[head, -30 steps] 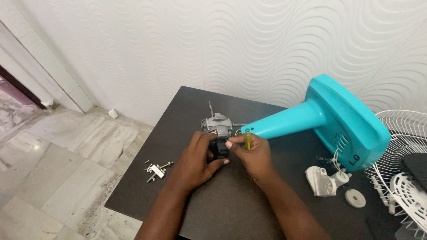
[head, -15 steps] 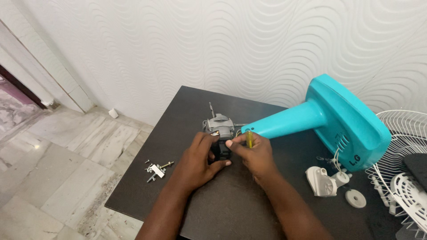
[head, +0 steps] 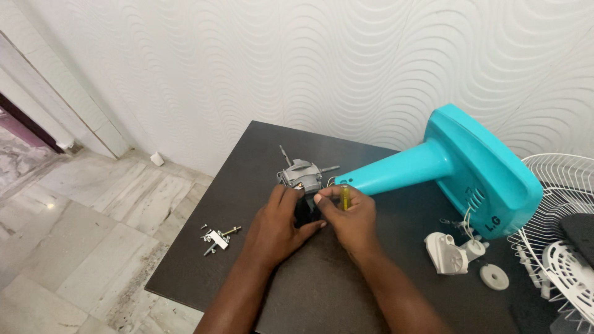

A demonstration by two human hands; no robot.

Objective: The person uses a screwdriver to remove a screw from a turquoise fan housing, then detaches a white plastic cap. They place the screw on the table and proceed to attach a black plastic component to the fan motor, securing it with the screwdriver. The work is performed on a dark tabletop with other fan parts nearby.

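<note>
1. White wall with a wavy relief pattern stands behind our dark table (head: pixel 346 297), and a pale marble floor lies to the left of it.

2. We see the grey fan motor (head: pixel 301 176) near the middle of the table, at the narrow end of the turquoise fan stand (head: pixel 458 167). The stand lies on its side – its long axis goes from the motor up and to the right, with the wide base pointing to the right.

3. The motor has thin metal shafts that stick out of it: one points up and to the left, another points right, toward the neck of the stand.

4. Our left hand (head: pixel 278 226) is closed around a dark part just below the motor, with the fingers curled on it and the thumb near the motor body.

5. Our right hand (head: pixel 349 219) is closed on a small screwdriver with yellow handle (head: pixel 344 196). The handle stands almost upright between the fingers; we cannot see the tip, it is hidden behind the hands.

6. Both hands touch each other at the fingertips, just in front of the motor.

7. Some loose screws and a small metal bracket (head: pixel 218 237) lie near the left edge of the table – well apart from the hands.

8. At the right we see white plastic parts (head: pixel 450 252), a round white cap (head: pixel 494 276) and a white wire fan guard (head: pixel 557 204).
</note>
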